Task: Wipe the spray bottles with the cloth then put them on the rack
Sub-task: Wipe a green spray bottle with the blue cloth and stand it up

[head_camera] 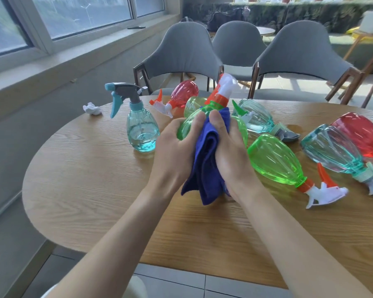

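Wooden tabletop (84, 179), grey chairs (181, 52) beyond. My left hand (174, 151) grips the bottle (187, 125), tilted nozzle-up, away from me; my right hand (230, 153) clamps the cloth (207, 168).

Bright daylight enters by the windows (82, 16), far left of the fingers (199, 119). Glints streak the bottles (276, 160) to their right. The spray head (226, 84) of the bottle (188, 125) in the fingers is motion-blurred. Folds of the cloth (205, 168) below them are dark. Straight lines bow toward the frame edges.
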{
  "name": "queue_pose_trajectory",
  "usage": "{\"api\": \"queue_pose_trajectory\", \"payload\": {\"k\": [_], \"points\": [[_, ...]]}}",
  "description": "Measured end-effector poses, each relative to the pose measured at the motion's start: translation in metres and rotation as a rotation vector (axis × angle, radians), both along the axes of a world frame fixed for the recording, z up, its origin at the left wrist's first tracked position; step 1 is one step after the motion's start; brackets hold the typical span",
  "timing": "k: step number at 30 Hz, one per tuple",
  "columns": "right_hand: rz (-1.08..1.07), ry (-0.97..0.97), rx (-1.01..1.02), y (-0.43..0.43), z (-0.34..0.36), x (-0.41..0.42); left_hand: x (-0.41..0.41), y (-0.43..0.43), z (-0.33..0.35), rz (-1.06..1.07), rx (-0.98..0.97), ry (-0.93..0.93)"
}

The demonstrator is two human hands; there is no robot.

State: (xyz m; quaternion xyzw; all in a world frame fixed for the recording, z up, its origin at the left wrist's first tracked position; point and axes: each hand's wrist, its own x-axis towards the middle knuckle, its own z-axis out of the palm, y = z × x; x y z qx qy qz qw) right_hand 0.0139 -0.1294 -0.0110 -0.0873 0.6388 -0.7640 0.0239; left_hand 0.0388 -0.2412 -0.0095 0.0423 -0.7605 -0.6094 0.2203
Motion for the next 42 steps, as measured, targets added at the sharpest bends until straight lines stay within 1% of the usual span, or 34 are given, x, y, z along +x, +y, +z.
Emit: {"api": "queue_pose_trajectory", "payload": {"k": [3,6,8,10,12,14,16,18,20,22,25,27,29,30,32,34,38,40,42], "points": [[-0.014,-0.062,-0.093,0.009,0.01,-0.004,0.001,0.003,-0.006,0.025,-0.194,0.056],[-0.084,-0.055,-0.108,0.011,0.013,-0.005,0.002,0.01,-0.01,0.05,-0.302,0.072],[-0.084,-0.038,-0.088,0.009,0.011,-0.006,0.002,0.013,-0.011,0.057,-0.293,0.069],[-0.071,-0.019,-0.044,0.004,0.006,-0.006,0.001,0.013,-0.007,0.066,-0.189,0.043],[-0.035,0.058,0.039,-0.002,0.0,-0.001,-0.001,0.009,-0.002,0.066,-0.055,0.006],[0.009,0.148,0.143,-0.004,-0.007,0.0,-0.003,0.005,-0.001,0.088,-0.004,0.003],[0.038,0.181,0.123,-0.002,-0.005,0.0,-0.003,0.004,-0.004,0.1,-0.036,0.025],[0.014,0.104,0.005,0.003,0.005,-0.001,-0.002,0.007,-0.006,0.096,-0.123,0.061],[-0.061,0.024,-0.107,0.01,0.012,-0.004,0.001,0.013,-0.007,0.09,-0.222,0.107],[-0.098,-0.013,-0.191,0.015,0.016,-0.005,0.004,0.018,-0.008,0.078,-0.318,0.121],[-0.104,-0.032,-0.197,0.014,0.012,-0.006,0.006,0.022,-0.01,0.096,-0.401,0.126],[-0.099,0.01,-0.115,0.01,0.01,-0.003,0.006,0.021,-0.009,0.122,-0.396,0.125],[-0.076,0.063,-0.014,0.006,0.006,0.001,0.004,0.018,-0.008,0.13,-0.341,0.088],[-0.056,0.091,0.017,0.005,0.005,0.003,0.004,0.016,-0.005,0.13,-0.283,0.06],[-0.015,0.125,0.035,0.005,0.004,0.006,0.003,0.014,-0.001,0.098,-0.093,0.02],[0.02,0.128,-0.037,0.007,0.006,0.004,0.003,0.011,0.004,0.012,0.116,-0.028],[0.12,-0.035,-0.307,0.016,0.011,0.002,0.004,0.008,0.009,-0.223,0.338,-0.095],[0.161,-0.14,-0.305,0.017,0.008,0.002,0.003,0.01,0.01,-0.253,0.459,-0.141],[0.152,-0.16,-0.25,0.012,0.005,0.002,0.0,0.012,0.011,-0.218,0.584,-0.131]]}}
